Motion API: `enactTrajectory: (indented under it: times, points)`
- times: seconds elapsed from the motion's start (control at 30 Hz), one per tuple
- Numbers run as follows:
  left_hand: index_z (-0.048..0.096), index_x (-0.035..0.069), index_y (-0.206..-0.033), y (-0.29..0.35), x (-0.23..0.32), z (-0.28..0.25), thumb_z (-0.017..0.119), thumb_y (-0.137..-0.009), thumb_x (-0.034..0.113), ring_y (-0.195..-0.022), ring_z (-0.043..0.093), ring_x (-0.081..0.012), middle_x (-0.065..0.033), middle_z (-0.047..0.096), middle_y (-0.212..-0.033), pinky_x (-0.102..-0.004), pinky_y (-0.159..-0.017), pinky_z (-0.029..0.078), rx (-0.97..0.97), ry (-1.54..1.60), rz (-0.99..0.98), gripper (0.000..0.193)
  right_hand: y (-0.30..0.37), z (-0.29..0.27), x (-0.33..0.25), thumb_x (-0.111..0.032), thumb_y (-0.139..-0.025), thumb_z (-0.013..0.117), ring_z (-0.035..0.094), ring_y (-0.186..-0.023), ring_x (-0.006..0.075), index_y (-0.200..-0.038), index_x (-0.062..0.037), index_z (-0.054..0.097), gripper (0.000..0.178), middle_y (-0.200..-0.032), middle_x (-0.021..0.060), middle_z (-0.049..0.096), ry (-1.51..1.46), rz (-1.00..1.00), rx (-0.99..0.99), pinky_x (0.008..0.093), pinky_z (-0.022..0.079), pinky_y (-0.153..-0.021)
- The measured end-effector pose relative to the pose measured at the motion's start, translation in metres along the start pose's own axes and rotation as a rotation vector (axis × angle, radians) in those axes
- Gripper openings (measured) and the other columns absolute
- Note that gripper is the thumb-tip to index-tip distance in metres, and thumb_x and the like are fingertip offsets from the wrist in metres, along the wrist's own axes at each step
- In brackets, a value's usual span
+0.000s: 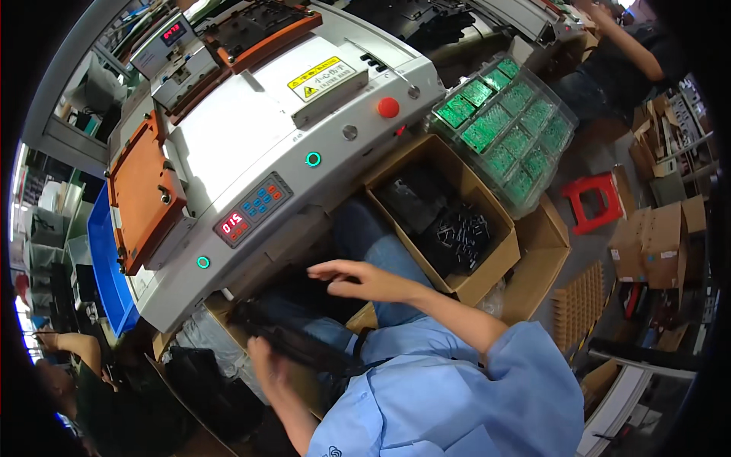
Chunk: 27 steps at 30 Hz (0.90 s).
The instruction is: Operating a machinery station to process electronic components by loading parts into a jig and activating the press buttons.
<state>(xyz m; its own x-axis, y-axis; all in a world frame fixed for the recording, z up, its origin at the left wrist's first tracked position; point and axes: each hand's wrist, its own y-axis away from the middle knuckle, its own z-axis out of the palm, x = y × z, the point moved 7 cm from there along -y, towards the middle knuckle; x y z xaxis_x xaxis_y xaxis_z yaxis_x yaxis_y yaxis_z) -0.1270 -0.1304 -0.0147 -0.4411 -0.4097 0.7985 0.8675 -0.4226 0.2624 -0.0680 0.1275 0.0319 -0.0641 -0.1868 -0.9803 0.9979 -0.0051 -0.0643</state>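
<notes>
My right hand [369, 281] reaches over my lap with its fingers stretched out and nothing in them, just below the front of a white machine [228, 145]. Lower and to the left, my left hand [268, 372] is smeared by motion, so its fingers do not show clearly. Beside it a long, dark, blurred object [293, 340] lies across my lap. Whether the left hand touches it I cannot tell. A keypad panel [253, 210] with a red display sits on the machine's front. Orange plates [145, 194] with black clamps are mounted on its left side.
An open cardboard box [499, 263] with black parts and small pieces stands right of my knees. Above it is a clear tray [525, 202] of green circuit boards. A red stool [590, 202] is farther right. A blue bin [103, 255] stands left of the machine. Other people work at both sides.
</notes>
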Motion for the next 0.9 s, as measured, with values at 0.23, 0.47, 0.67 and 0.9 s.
enactTrajectory:
  times: [0.23,0.47,0.67,0.9]
  points:
    - [0.058,0.01,-0.09,-0.023,-0.084,0.182,0.049,-0.093,0.04,-0.065,0.055,-0.0183,-0.0035,0.056,-0.083,-0.0284,-0.058,0.046,-0.598,0.53,-0.554,0.031,-0.005,-0.002,-0.023,-0.036,-0.093,0.056,0.03,-0.035,0.0038,-0.113,-0.0104,0.054,0.032,-0.057,-0.0052,0.037,-0.411,0.508,0.085,0.0185,0.022,-0.03]
    - [0.033,-0.001,-0.139,-0.011,-0.076,0.178,0.054,-0.095,0.024,-0.115,0.054,-0.0222,-0.0125,0.054,-0.128,-0.0369,-0.101,0.042,-0.391,0.406,-0.651,0.056,0.051,-0.108,0.009,-0.023,-0.096,0.055,0.041,-0.073,0.0019,-0.088,-0.0048,0.054,0.019,-0.077,-0.0064,0.046,0.098,0.164,0.642,0.0209,0.04,-0.064]
    - [0.046,0.006,-0.126,-0.019,-0.126,0.159,0.061,-0.085,0.002,-0.105,0.058,-0.0186,-0.0075,0.058,-0.115,-0.0319,-0.092,0.046,-0.133,0.019,-0.582,0.044,0.088,-0.122,0.004,-0.021,-0.094,0.056,0.051,-0.072,0.0101,-0.092,-0.0035,0.054,0.018,-0.078,0.0007,0.054,0.341,0.2,0.802,0.027,0.044,-0.067]
    - [0.045,0.007,-0.128,-0.022,-0.115,0.129,0.06,-0.087,0.004,-0.105,0.058,-0.0205,-0.0079,0.058,-0.116,-0.035,-0.092,0.049,0.009,0.068,-0.488,0.044,0.149,-0.17,-0.002,-0.016,-0.081,0.068,0.054,-0.085,0.0324,-0.101,-0.0034,0.055,0.027,-0.088,0.0124,0.059,1.223,0.219,0.969,0.0412,0.043,-0.075]
